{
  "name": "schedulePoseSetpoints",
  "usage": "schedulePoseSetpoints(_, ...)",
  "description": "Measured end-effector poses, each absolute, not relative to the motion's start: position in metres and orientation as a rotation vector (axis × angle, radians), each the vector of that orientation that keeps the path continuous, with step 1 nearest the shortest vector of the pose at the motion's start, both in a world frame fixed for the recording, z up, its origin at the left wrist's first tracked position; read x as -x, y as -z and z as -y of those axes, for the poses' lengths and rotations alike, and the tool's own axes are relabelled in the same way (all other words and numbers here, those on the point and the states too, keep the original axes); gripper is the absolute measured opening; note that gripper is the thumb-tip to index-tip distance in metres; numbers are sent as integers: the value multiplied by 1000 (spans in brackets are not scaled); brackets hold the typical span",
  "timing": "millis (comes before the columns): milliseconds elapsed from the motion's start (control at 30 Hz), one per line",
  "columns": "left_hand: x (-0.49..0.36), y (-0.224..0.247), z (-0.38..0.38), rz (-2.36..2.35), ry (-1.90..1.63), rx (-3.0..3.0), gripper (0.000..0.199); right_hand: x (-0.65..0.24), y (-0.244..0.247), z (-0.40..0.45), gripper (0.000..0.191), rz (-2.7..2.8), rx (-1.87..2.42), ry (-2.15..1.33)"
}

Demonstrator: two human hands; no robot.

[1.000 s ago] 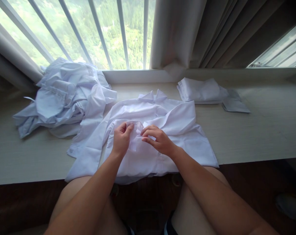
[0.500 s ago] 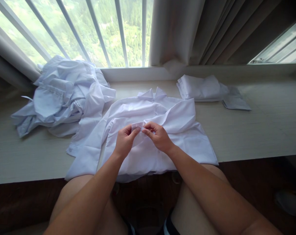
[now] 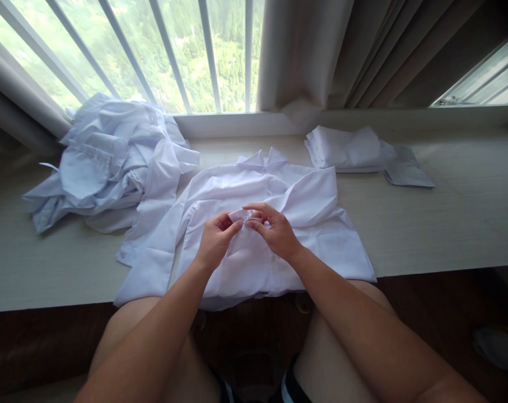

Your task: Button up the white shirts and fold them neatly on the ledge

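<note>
A white collared shirt [image 3: 296, 224] lies front up on the pale ledge before me, its collar pointing toward the window. Above the middle of it, a sleeve cuff [image 3: 239, 214] is raised between my two hands. My left hand [image 3: 217, 238] pinches the cuff from the left, thumb on top. From the right, my right hand [image 3: 274, 228] closes thumb and fingers on the same cuff, its index finger stretched over the top edge. Fingers hide most of the cuff, and I cannot make out a button there. The shirt's other sleeve lies toward the left.
Left on the ledge [image 3: 459, 224] is a crumpled heap of white shirts [image 3: 119, 157]. Folded white cloth [image 3: 346, 148] lies at the back right, with a small flat grey-white piece [image 3: 408, 167] beside it. Barred window and curtains [image 3: 304, 50] stand behind. My knees are under the front edge.
My right index finger has lifted and stretched out over the cuff, and the cuff is tilted up a little more. The left hand keeps its pinch; the shirt on the ledge stays put.
</note>
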State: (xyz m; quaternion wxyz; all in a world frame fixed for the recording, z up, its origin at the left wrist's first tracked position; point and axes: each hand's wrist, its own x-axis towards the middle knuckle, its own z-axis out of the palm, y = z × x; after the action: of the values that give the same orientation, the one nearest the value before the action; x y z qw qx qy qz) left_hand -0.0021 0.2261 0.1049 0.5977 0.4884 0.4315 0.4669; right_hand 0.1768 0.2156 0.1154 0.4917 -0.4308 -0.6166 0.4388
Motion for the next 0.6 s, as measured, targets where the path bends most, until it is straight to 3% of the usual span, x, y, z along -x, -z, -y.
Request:
schedulePoseSetpoints(133, 2, -105, -226, -997, -1080, -1139, 28, -177, -116, -216, 17, 1525, 1098, -1039)
schedulePoseSetpoints(467, -1, -105, -225, -1027, -1090, -1111, 29, -176, -115, -216, 28, 1446, 1127, -1068)
schedulePoseSetpoints(600, 0, -103, -225, -1014, -1100, -1132, 32, -176, -117, -214, 19, 1469, 1135, -1051)
